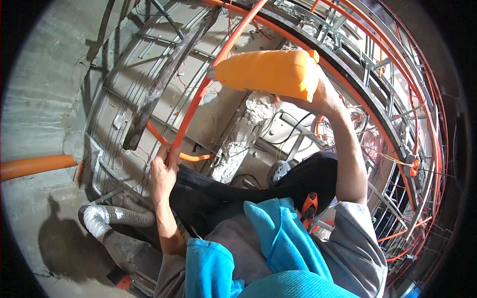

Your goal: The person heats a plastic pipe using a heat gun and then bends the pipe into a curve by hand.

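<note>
An orange conduit pipe (192,110) slants upward in front of me. The fingers of my left hand (164,170) are wrapped round its lower part. In my right hand (325,94) is an orange heat gun (266,72), raised and lying nearly level. Its short metal nozzle faces left, right by the pipe; whether the two touch I cannot tell. The gun's body partly hides the right fingers. Below the left hand, a bent orange pipe end (196,157) curves toward a rough whitish beam.
Metal ceiling framing with orange pipes (382,37) and loose wires surrounds me. The plaster-crusted beam (241,134) crosses the middle. A dark steel bar (171,74) slants at the left. Flexible silver ducting (119,217) lies lower left, near a thick orange pipe (37,166) on the wall.
</note>
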A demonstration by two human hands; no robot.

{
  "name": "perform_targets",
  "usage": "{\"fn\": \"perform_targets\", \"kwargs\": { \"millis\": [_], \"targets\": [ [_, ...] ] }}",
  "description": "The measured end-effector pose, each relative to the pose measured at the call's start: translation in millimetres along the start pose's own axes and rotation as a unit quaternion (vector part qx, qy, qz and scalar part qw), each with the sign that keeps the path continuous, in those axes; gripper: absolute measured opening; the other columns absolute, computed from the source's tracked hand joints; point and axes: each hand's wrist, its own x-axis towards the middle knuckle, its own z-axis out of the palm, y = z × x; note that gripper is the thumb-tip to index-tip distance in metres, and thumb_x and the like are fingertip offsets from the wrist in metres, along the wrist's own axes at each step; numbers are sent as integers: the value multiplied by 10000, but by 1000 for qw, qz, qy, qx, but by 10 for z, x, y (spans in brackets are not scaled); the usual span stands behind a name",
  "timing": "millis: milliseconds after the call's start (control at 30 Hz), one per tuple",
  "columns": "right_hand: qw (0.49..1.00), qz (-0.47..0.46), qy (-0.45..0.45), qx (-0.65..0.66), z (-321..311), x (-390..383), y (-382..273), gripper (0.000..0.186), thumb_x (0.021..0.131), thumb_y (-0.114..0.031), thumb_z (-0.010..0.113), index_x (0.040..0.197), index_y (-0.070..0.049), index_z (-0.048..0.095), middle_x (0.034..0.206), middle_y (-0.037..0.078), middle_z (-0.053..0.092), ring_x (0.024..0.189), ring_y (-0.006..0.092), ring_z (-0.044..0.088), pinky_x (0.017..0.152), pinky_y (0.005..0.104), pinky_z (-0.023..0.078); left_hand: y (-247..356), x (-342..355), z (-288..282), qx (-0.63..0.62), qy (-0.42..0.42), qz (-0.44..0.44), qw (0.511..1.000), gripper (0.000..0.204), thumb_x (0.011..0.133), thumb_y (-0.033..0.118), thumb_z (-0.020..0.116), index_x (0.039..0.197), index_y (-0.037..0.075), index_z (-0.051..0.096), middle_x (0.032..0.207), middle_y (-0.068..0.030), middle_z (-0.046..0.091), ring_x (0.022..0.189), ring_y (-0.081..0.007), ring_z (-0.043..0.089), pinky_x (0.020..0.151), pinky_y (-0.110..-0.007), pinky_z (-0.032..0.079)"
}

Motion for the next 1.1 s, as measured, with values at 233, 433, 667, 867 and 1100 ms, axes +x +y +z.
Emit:
{"fn": "perform_targets", "kwargs": {
  "millis": [233,433,667,867,1100],
  "targets": [
    [993,113,22,9,-90,1,111,414,749,-187,847,1103,-52,682,1020,106,727,939,231,700,865,367,559,124,-233,-112,166,52,58,983,350,1067,311,485,1211,24,624,860,-243,650,746,-455,555,690,-441,483],
    [991,107,61,61,-78,39,231,355,783,-142,802,1107,-48,692,955,94,748,856,185,716,826,333,577,273,-396,-228,158,-2,-36,987,432,1074,370,463,1225,-5,615,934,-246,663,821,-400,585,783,-433,488],
    [981,169,83,48,-97,95,239,358,804,-162,799,1129,-58,690,1002,69,748,900,159,707,848,324,571,133,-581,-321,131,-11,-83,988,495,1060,441,480,1162,-23,618,742,-92,499,686,-180,469,666,-352,447],
    [975,184,106,69,-41,111,325,395,811,-172,808,1167,-63,676,1039,63,745,938,158,701,870,322,560,56,-782,-425,134,-27,-89,987,447,1070,404,469,1125,-14,618,716,-39,438,664,-145,436,615,-335,413],
    [974,158,134,91,-17,154,380,375,835,-131,809,1169,-40,663,1047,41,721,945,131,670,832,293,547,-460,-1086,-635,31,-51,-95,994,324,1053,295,553,1133,-12,621,732,24,468,671,-68,440,597,-258,390]
  ]
}}
